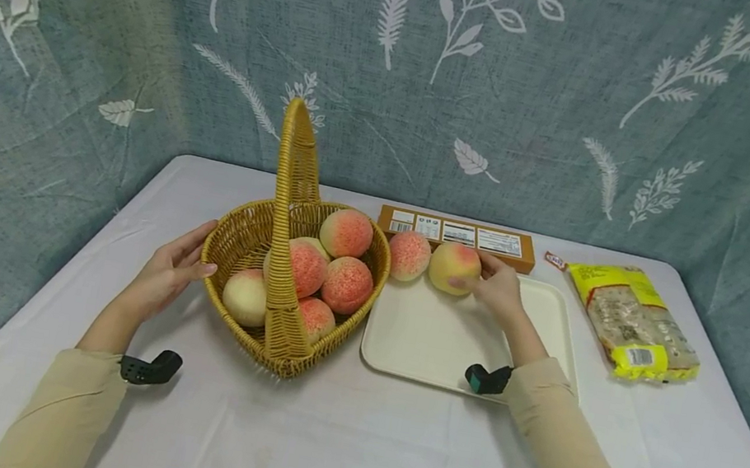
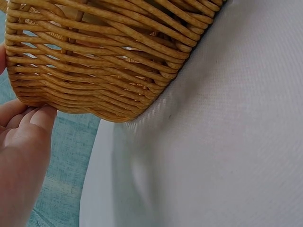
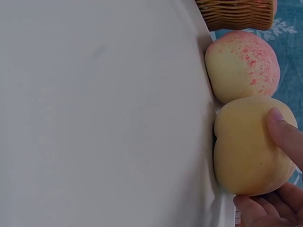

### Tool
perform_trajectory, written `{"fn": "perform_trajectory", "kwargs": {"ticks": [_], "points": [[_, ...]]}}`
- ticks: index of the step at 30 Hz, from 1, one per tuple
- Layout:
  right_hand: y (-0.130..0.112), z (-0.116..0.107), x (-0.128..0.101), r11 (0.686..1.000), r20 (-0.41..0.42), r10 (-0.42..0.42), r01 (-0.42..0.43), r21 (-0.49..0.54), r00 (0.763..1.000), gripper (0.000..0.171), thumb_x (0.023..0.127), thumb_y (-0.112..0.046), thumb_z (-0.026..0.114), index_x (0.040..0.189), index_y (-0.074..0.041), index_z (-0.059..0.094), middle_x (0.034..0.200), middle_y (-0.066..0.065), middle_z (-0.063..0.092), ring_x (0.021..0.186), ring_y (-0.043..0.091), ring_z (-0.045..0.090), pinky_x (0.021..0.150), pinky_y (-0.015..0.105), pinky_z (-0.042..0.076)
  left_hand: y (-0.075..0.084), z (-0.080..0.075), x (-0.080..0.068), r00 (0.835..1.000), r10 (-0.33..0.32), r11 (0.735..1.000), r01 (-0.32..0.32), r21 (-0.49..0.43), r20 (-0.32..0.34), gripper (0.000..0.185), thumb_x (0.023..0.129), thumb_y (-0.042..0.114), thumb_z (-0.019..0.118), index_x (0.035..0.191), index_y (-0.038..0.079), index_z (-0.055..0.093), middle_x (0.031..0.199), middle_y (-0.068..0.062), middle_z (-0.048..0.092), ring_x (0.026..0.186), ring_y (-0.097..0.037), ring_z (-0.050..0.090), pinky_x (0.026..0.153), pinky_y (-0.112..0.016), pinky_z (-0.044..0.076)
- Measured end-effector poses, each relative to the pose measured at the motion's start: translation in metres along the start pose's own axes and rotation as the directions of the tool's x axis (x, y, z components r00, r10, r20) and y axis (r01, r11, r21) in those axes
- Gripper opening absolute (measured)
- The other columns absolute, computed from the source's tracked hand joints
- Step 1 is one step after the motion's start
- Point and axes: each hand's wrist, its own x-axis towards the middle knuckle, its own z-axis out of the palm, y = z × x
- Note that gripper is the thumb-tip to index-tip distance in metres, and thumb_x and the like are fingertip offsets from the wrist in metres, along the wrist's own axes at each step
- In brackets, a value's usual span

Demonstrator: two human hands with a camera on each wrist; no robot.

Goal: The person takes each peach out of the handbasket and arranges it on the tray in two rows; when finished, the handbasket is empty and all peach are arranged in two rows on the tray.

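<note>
A woven wicker basket with a tall arched handle stands left of centre and holds several pink and cream peaches. My left hand grips the basket's left side, thumb at the rim; in the left wrist view its fingers press against the wickerwork. At the far edge of a cream tray, my right hand holds a yellowish peach between thumb and fingers. A second peach sits directly left of it, on the tray's far-left corner, beside the basket.
Behind the tray lies a long brown box with white labels. To the tray's right is a yellow-ended clear food package. A white cloth covers the table, and a leaf-patterned blue-grey curtain hangs behind it.
</note>
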Motion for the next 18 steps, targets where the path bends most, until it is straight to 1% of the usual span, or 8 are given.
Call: {"fn": "perform_trajectory", "kwargs": {"ticks": [6,13,15,18], "points": [[-0.001,0.001,-0.001,1.000,-0.002,0.018,-0.018,-0.018,1.000,0.084,0.083,-0.018,0.078,0.150,0.001,0.032,0.154,0.017,0.033,0.140,0.033,0.033,0.112,0.038,0.034,0.000,0.000,-0.001,1.000,-0.003,1.000,0.003,-0.001,-0.004,0.075,0.094,-0.009,0.048,0.152,-0.007,0.002,0.159,-0.025,-0.004,0.146,-0.035,0.001,0.109,-0.016,0.029],[-0.004,-0.004,-0.003,0.998,0.013,0.002,-0.001,-0.055,1.000,0.084,0.083,-0.022,0.078,0.150,0.001,0.033,0.153,0.017,0.035,0.140,0.033,0.033,0.113,0.039,0.032,0.000,0.001,-0.001,1.000,-0.004,1.000,0.004,-0.004,0.002,0.075,0.093,-0.009,0.048,0.152,-0.008,0.001,0.159,-0.026,-0.005,0.146,-0.035,0.001,0.109,-0.017,0.029],[-0.006,-0.007,-0.004,0.998,0.008,-0.009,0.010,-0.054,1.000,0.084,0.084,-0.022,0.077,0.150,0.001,0.032,0.153,0.016,0.036,0.140,0.034,0.033,0.112,0.040,0.033,0.000,0.001,-0.001,1.000,-0.004,1.000,0.004,-0.005,0.000,0.075,0.094,-0.009,0.048,0.152,-0.008,0.001,0.159,-0.026,-0.004,0.147,-0.035,0.001,0.109,-0.017,0.029],[-0.010,-0.011,-0.006,0.999,-0.003,-0.023,0.023,-0.023,1.000,0.082,0.085,-0.020,0.076,0.151,-0.001,0.031,0.153,0.016,0.035,0.139,0.034,0.034,0.111,0.041,0.035,0.000,0.001,-0.001,1.000,-0.003,1.000,0.003,-0.011,0.000,0.075,0.094,-0.009,0.048,0.152,-0.008,0.001,0.159,-0.026,-0.004,0.147,-0.035,0.001,0.109,-0.017,0.029]]}}
